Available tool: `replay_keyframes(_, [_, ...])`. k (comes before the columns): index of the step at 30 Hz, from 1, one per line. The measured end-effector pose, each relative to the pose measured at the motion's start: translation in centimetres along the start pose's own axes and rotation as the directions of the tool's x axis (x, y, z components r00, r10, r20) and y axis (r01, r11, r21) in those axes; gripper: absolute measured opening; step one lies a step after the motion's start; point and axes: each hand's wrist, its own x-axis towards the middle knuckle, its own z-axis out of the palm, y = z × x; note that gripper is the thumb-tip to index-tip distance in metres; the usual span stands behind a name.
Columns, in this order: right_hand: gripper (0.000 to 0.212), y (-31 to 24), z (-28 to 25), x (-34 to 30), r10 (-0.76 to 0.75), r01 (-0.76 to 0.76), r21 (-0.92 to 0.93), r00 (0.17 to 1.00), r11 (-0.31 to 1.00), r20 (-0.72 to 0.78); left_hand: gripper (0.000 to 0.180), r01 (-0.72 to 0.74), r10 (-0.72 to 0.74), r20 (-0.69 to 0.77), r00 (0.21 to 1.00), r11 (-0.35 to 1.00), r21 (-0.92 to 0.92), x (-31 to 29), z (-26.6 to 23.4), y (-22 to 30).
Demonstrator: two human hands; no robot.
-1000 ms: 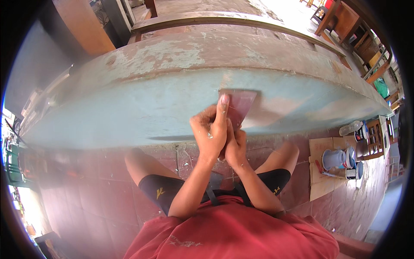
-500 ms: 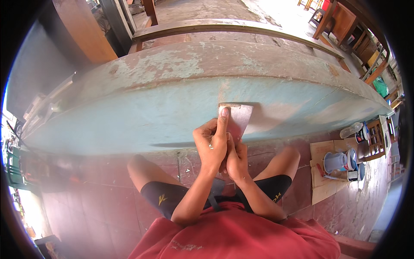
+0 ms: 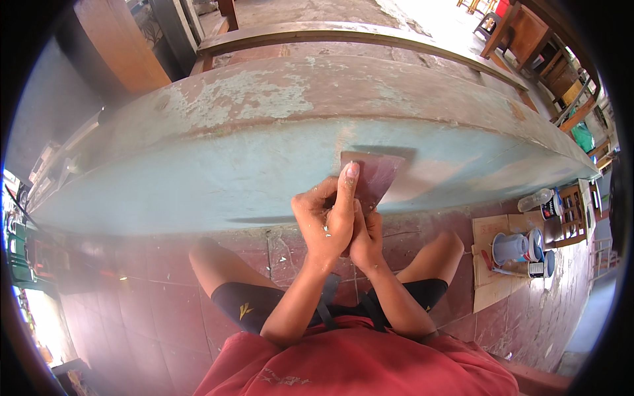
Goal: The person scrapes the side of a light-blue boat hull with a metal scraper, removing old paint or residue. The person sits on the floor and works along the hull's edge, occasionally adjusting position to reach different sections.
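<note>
Both my hands are closed around a scraper with a wide, flat metal blade [image 3: 378, 177]. My left hand [image 3: 322, 221] grips it from the left, its thumb laid up along the blade. My right hand [image 3: 367, 243] wraps the lower part; the handle is mostly hidden by the fingers. Light flecks stick to the left hand. In front of the blade stands the pale blue painted face of a low wall [image 3: 198, 178], with a bare pinkish patch [image 3: 439, 177] to the right. A shadow falls beyond the blade edge; whether the edge touches the wall I cannot tell.
The wall's worn top [image 3: 396, 86] shows flaking paint, with a wooden rail [image 3: 343, 30] behind it. At right, a cardboard sheet [image 3: 487, 290] on the red tiled floor [image 3: 158, 310] bears a grey bucket [image 3: 508, 247] and paint tubs [image 3: 543, 265]. A clear bottle [image 3: 535, 199] lies near the wall.
The scraper's blade has tilted and turned, its face now darker and its far edge slightly higher and farther right. Both hands still hold it and have shifted only a little.
</note>
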Motion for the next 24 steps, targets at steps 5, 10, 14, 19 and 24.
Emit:
replay_keyframes(5, [0.035,-2.4,0.6,-0.2,0.097,-0.096,-0.019,0.994,0.995,0.043,0.039,0.122,-0.111,0.083,0.990,0.984,-0.131,0.3,-0.5,1.5])
replay_keyframes(10, [0.032,-2.5,0.2,-0.8,0.139,-0.140,0.021,0.989,0.990,0.059,0.035,0.127,-0.117,0.068,0.991,0.979,-0.158,-0.3,-0.6,0.5])
replay_keyframes(14, [0.030,-3.8,1.1,0.0,0.076,-0.076,-0.035,0.997,0.997,0.011,0.035,0.092,-0.081,0.074,0.994,0.984,-0.152,0.7,-0.3,2.5])
replay_keyframes(19, [0.028,-4.0,1.2,-0.5,0.076,-0.084,-0.139,0.995,0.987,-0.068,0.035,0.117,-0.111,0.050,0.993,0.984,-0.135,0.1,-0.4,2.0])
replay_keyframes(24, [0.028,-4.4,0.9,0.2,0.085,-0.084,-0.189,0.996,0.978,-0.004,0.035,0.077,-0.070,0.045,0.997,0.977,-0.199,0.7,-0.3,2.5])
